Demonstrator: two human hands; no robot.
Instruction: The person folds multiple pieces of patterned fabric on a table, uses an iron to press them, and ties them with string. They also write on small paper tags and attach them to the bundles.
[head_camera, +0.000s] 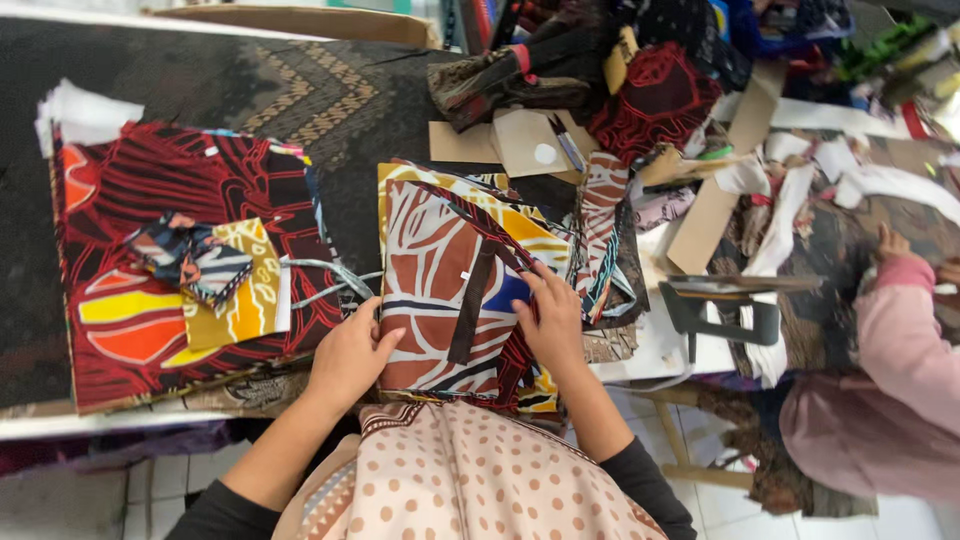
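A stack of patterned fabric pieces (440, 270), brown, white and yellow with a blue patch, lies at the table's near edge in front of me. My left hand (350, 355) rests flat on its left edge, fingers spread. On the stack's right side my right hand (550, 320) presses down, fingertips curled near the blue patch. A dark brown strip (470, 310) lies across the top piece between my hands. Neither hand lifts anything.
A red and black patterned stack (150, 300) with smaller folded pieces (205, 265) lies to the left. Cardboard pieces (500, 140) and heaped fabrics (640, 90) sit behind. A person in a pink sleeve (900, 340) works at the right, near large shears (720, 300).
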